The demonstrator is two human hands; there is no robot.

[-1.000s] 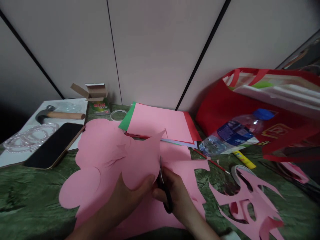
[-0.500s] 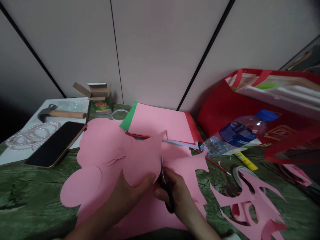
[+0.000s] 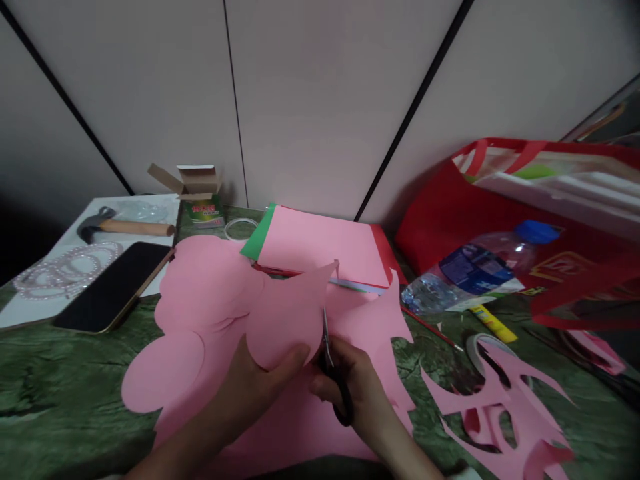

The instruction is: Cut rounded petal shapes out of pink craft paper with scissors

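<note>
Right hand (image 3: 356,380): fingers curled around the handles of the scissors (image 3: 334,371), thumb bent over the near side; from where I stand, I cannot tell which finger sits in which loop. Left hand (image 3: 257,392): thumb pressed flat on the pink paper piece (image 3: 285,319), pinching it against the fingers, which are hidden underneath. The piece is positioned immediately left of the scissors, its right edge against the blades, its pointed tip directed up and away from them. The blade gap is too small to read.

Supporting layer: a large pink sheet (image 3: 280,440), directly below the scissors. Left of the scissors: overlapping rounded pink cutouts (image 3: 200,280), then a phone (image 3: 114,288) and a hammer (image 3: 131,227). Beyond the scissors: a stack of coloured sheets (image 3: 320,241), pink uppermost, green and red edges exposed. Right of the scissors: pink scraps (image 3: 533,417) and a yellow tube (image 3: 494,323); farther back, a blue-capped bottle (image 3: 473,268) leans against a red bag (image 3: 430,217).
</note>
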